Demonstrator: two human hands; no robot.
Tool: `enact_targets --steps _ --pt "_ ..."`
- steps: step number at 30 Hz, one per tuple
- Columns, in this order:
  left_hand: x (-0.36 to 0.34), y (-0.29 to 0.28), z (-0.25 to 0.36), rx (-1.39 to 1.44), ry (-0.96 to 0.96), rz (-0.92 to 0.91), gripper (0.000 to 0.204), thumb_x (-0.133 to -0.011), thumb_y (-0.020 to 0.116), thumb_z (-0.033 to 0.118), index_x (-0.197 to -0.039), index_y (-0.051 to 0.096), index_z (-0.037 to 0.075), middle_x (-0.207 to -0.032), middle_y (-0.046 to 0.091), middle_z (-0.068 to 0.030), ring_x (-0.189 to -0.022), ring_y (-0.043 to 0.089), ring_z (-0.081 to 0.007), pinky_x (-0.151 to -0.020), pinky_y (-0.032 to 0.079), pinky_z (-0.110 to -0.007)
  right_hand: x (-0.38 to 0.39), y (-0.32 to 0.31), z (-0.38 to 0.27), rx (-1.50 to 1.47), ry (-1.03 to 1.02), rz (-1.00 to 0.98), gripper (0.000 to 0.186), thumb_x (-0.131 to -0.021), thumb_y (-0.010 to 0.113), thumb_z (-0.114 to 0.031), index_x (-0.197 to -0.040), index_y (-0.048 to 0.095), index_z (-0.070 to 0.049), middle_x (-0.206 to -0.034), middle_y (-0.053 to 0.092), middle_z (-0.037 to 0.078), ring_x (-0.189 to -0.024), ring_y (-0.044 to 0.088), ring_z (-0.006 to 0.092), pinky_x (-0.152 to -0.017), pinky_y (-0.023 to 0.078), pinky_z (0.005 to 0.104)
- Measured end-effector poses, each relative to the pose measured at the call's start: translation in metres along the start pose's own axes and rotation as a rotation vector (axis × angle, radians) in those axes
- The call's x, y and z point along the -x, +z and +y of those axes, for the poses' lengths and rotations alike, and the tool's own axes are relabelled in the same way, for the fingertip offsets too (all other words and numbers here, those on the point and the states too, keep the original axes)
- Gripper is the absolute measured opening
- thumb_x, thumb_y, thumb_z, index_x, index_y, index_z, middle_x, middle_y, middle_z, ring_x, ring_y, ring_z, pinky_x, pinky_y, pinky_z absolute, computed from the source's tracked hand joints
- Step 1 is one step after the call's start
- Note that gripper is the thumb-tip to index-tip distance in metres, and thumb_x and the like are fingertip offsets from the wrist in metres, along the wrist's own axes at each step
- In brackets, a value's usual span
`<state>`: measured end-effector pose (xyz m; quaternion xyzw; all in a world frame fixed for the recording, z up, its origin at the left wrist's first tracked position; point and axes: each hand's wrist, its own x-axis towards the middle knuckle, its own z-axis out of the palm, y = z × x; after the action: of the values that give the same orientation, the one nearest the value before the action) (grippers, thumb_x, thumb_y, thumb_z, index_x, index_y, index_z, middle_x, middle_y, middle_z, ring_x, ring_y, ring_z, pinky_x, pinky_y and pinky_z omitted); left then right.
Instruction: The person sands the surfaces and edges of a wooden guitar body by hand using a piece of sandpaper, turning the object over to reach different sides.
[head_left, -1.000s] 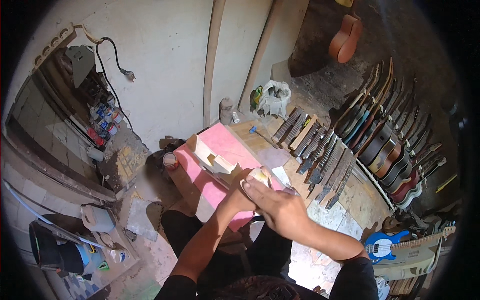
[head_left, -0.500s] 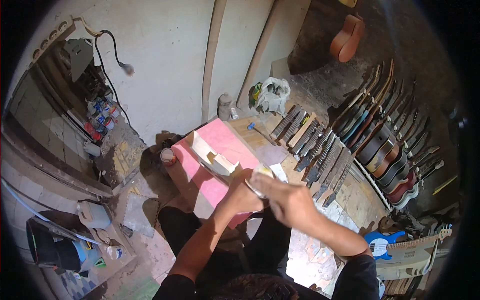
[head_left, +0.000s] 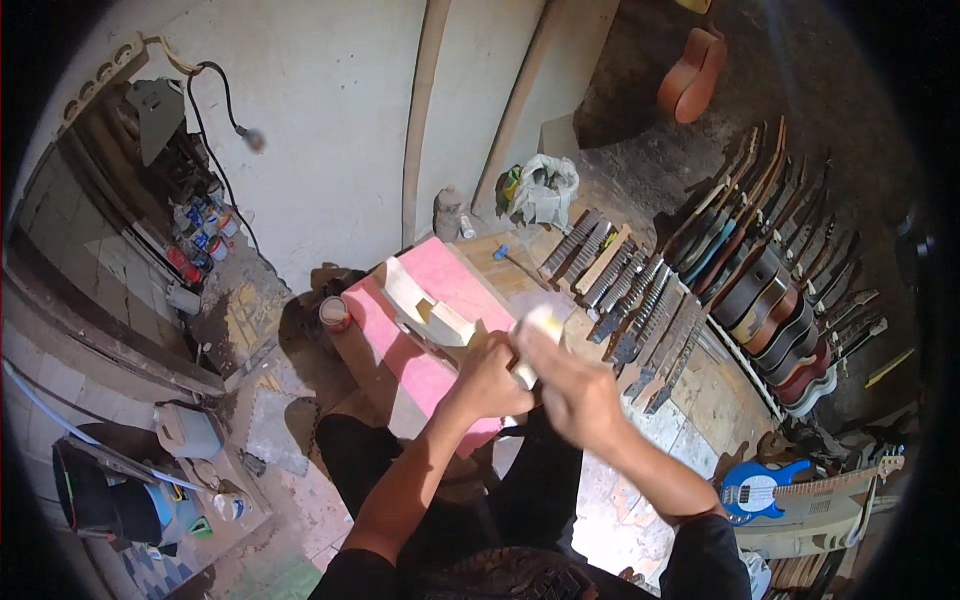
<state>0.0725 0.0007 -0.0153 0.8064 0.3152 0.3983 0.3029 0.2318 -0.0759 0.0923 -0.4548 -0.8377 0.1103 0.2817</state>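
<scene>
Head view. Pale wooden piece (head_left: 412, 294): laid aslant over the pink surface (head_left: 460, 280), its notched far part exposed, its near end covered by the hands. Left hand (head_left: 490, 380): fingers curled in, apparently closed about that near end. Right hand (head_left: 582, 395): closed on a pale pad (head_left: 543, 322) with a yellowish patch; blurred by motion, so the exact grip cannot be told.

Change noted: against half a second ago, the pad is shifted a little up and to the right, while the left hand and the wooden piece are found almost where they were. The wood is thus judged to be steadied by the left hand, the motion being left to the right.

Surroundings: a tin (head_left: 334, 314) is placed beside the pink surface, at its left; a blue-ended tool (head_left: 502, 253), a white plastic bag (head_left: 548, 190) and a row of fretted necks (head_left: 602, 287) are set beyond and to the right. Guitars (head_left: 768, 300) are ranked farther right. Obstruction: the near end is hidden by the hands alone.
</scene>
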Motion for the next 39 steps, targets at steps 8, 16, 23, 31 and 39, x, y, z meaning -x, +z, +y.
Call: enact_targets --steps 8,16,23,31,39 --pt "-0.006 -0.01 0.006 0.078 -0.021 0.0 0.03 -0.071 0.08 0.02 -0.096 0.07 0.006 -0.089 0.074 -0.017 -0.087 0.071 -0.042 -0.077 0.055 -0.05 0.0 0.009 0.002 0.016 -0.079 0.129 0.066 -0.079 0.068 0.006 -0.143 0.067 -0.011 -0.142 0.066 0.017 -0.089 0.077 0.0351 -0.077 0.064 0.0391" --pt "-0.011 -0.014 0.025 0.121 -0.092 0.023 0.03 -0.069 0.082 0.022 -0.091 0.068 0.006 -0.089 0.073 -0.0157 -0.083 0.07 -0.0405 -0.074 0.055 -0.048 -0.013 -0.006 0.031 0.004 0.025 0.209 0.066 -0.079 0.063 0.008 -0.142 0.067 -0.011 -0.142 0.066 0.016 -0.106 0.076 0.0349 -0.088 0.063 0.0399" --pt "-0.003 0.007 -0.002 0.1 -0.024 0.001 0.031 -0.069 0.081 0.019 -0.096 0.07 0.009 -0.094 0.073 -0.0133 -0.091 0.071 -0.0384 -0.078 0.056 -0.046 -0.003 0.001 0.021 -0.111 0.019 0.076 0.067 -0.079 0.058 0.012 -0.143 0.066 -0.007 -0.144 0.064 0.02 -0.121 0.07 0.0375 -0.103 0.059 0.0415" --pt "-0.012 -0.014 0.03 0.105 -0.048 0.092 0.034 -0.065 0.083 0.019 -0.094 0.068 0.007 -0.082 0.07 -0.0151 -0.08 0.07 -0.0416 -0.074 0.054 -0.049 -0.017 -0.02 0.042 -0.101 0.172 0.156 0.063 -0.08 0.05 0.01 -0.139 0.067 -0.002 -0.143 0.066 0.021 -0.13 0.066 0.037 -0.112 0.052 0.0396" --pt "-0.014 -0.004 0.023 -0.153 0.066 0.035 0.046 -0.069 0.087 0.03 -0.103 0.071 0.004 -0.093 0.075 -0.0187 -0.092 0.073 -0.0409 -0.083 0.058 -0.049 -0.01 -0.035 0.009 -0.038 0.116 -0.159 0.06 -0.073 0.059 0.01 -0.13 0.073 -0.005 -0.131 0.072 0.017 -0.115 0.072 0.0383 -0.098 0.06 0.042"
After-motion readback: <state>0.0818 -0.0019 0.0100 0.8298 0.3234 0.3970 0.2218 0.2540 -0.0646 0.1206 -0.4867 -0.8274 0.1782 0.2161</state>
